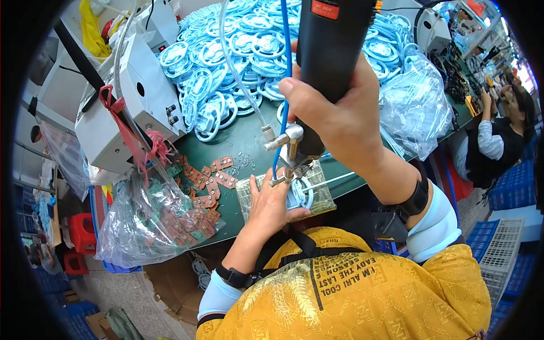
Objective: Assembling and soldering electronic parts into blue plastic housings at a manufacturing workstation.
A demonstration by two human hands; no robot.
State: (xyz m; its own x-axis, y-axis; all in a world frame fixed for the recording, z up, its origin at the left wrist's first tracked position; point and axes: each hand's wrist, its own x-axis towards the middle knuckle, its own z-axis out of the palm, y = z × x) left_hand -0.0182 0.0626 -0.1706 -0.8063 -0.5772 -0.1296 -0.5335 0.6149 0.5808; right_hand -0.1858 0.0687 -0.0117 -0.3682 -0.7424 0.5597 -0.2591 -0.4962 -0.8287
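My right hand (348,107) is wrapped around the thick body of a black power screwdriver (328,51), which stands nearly upright. A metal nozzle (292,141) with a blue hose and a clear tube joins its lower end. The tip comes down onto a light-blue round plastic piece (296,197) with a pale cord. My left hand (267,203) holds that piece against a plastic-wrapped pad (324,205), fingers stretched along its left and thumb at its near edge. The exact contact point of the tip is hidden by the nozzle and fingers.
A big heap of light-blue ring-shaped plastic parts (243,54) covers the table's back. Small circuit boards (205,184) spill from a clear bag (133,226) at left. Loose screws (243,160) lie nearby. White machine boxes (133,96) stand left. Another person (501,136) sits far right.
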